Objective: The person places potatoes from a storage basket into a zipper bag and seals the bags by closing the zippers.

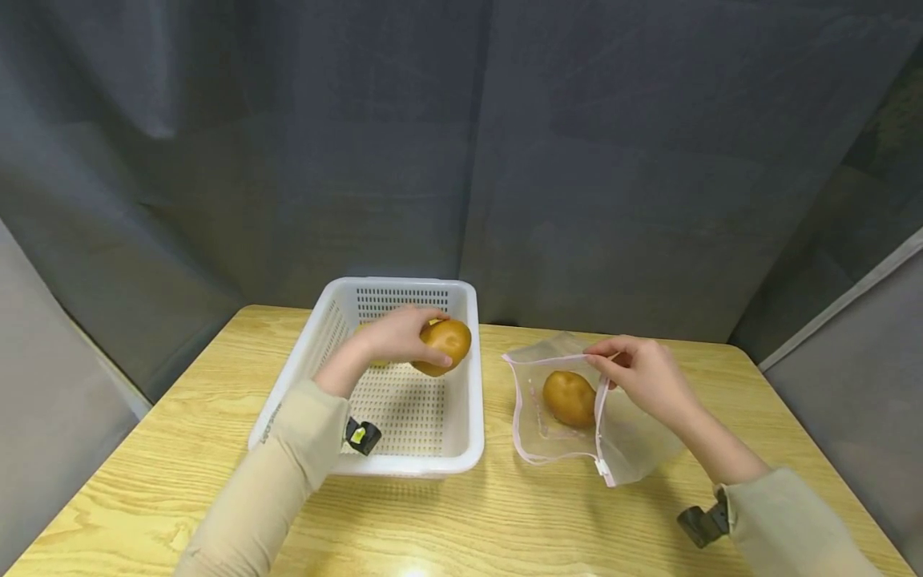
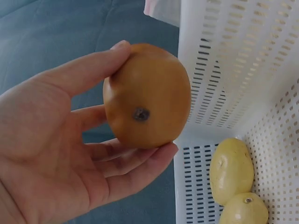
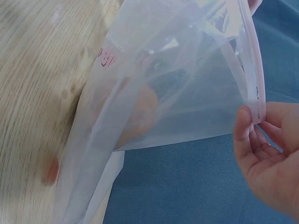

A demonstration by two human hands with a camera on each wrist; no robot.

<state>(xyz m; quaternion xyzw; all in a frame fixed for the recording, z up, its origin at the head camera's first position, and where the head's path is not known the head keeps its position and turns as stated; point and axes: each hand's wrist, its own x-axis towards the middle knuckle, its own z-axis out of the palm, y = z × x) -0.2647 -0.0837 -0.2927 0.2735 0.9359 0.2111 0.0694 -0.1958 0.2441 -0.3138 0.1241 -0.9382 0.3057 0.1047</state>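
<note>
My left hand (image 1: pixel 401 335) grips a brown potato (image 1: pixel 449 340) above the right side of a white perforated basket (image 1: pixel 476 401). A dark spot marks the potato's end in the left wrist view, where fingers and thumb wrap its sides. On the right, a clear zip bag (image 1: pixel 634 449) with a pink-edged opening stands on the table, its mouth spread wide. Another brown potato (image 1: pixel 569 398) lies inside it. My right hand (image 1: pixel 645 377) pinches the far corner of the bag's opening between thumb and fingers, as the right wrist view also shows.
Yellow potatoes (image 2: pixel 231 171) lie in the basket, mostly hidden behind my left hand in the head view. The wooden table (image 1: pixel 433 529) backs onto a dark curtain (image 1: pixel 375 160). Grey panels (image 1: pixel 858 385) flank the table.
</note>
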